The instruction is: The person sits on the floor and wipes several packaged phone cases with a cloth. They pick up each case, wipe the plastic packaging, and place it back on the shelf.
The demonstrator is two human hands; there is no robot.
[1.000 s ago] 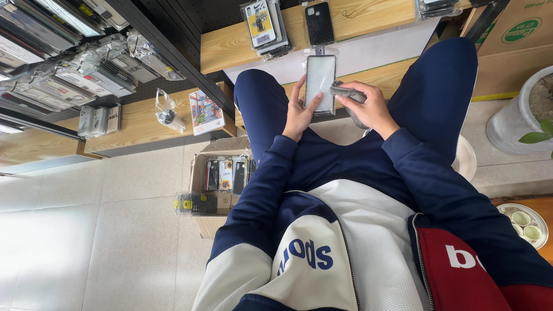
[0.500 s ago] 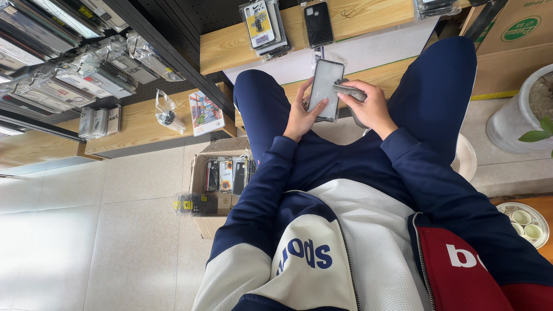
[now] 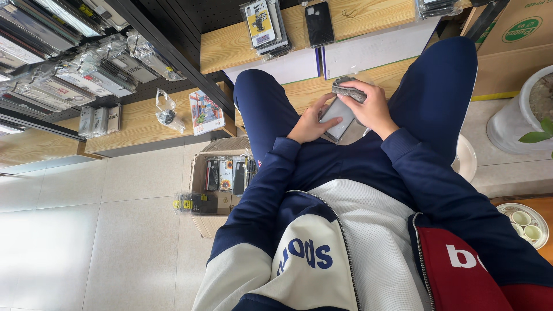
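The phone (image 3: 339, 118) lay in the person's lap between the thighs, its long axis slanting away toward the wooden shelf (image 3: 368, 23). The left hand (image 3: 308, 124) cupped its near-left edge, fingers curled on it. The right hand (image 3: 371, 106) gripped the far end, fingers closed over a grey cloth-like piece (image 3: 347, 89) pressed there.

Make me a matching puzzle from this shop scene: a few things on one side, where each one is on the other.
Things:
1. grey phone
2. dark phone case
3. cardboard box
4. white plant pot

Places:
A. on the floor beside the person's leg
B. flat on the wooden shelf
C. at the right edge of the view
D. between the left hand and right hand

Pairs: 1-D, 2-B, 3-A, 4-C
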